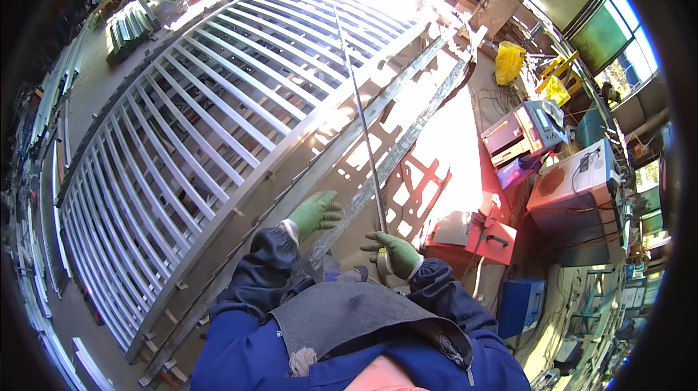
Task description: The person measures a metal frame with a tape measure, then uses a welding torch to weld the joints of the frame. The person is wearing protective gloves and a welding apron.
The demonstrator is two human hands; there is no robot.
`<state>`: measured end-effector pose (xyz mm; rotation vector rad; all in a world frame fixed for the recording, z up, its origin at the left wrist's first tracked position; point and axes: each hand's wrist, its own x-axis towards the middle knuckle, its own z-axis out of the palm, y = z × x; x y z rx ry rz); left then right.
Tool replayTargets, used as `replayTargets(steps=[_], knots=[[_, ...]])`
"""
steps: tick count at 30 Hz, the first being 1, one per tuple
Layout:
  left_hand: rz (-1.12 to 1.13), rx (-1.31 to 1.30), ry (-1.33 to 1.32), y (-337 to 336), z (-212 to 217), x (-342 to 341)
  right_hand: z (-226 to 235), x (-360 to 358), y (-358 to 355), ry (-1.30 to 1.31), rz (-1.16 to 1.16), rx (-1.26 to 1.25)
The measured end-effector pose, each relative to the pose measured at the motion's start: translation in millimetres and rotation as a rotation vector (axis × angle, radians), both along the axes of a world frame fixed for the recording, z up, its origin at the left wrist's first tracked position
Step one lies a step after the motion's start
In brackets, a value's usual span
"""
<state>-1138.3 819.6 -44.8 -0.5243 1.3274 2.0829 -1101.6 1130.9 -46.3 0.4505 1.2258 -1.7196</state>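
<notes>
Beside the gate (218, 107), along its right edge: left hand (314, 213) resting flat and open on a flat bar (392, 155); right hand (394, 251) clenched round a thin rod (361, 115). Bare floor (454, 151) lies to the right of them. Rod's far end lost in glare.

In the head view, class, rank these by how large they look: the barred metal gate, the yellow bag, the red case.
1. Barred metal gate
2. Red case
3. Yellow bag, though it lies farther off, so its true size is unsure.

Barred metal gate (218, 122) on floor (451, 144)
</notes>
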Motion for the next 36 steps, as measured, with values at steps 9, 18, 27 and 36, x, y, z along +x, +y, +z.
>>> replayTargets(steps=[9,18,27,36], knots=[[0.166,0.326,0.073,102,6,-241,63,-146,15,-0.077,-0.13,-0.236],[0.711,0.424,0.751,88,106,-457,136,-379,30,0.349,0.223,-0.273],[0.714,0.227,0.138,144,48,-484,118,-511,158,-0.066,0.557,-0.313],[0.871,0.264,-0.002,143,-21,-593,93,-581,175,-0.085,0.47,-0.169]])
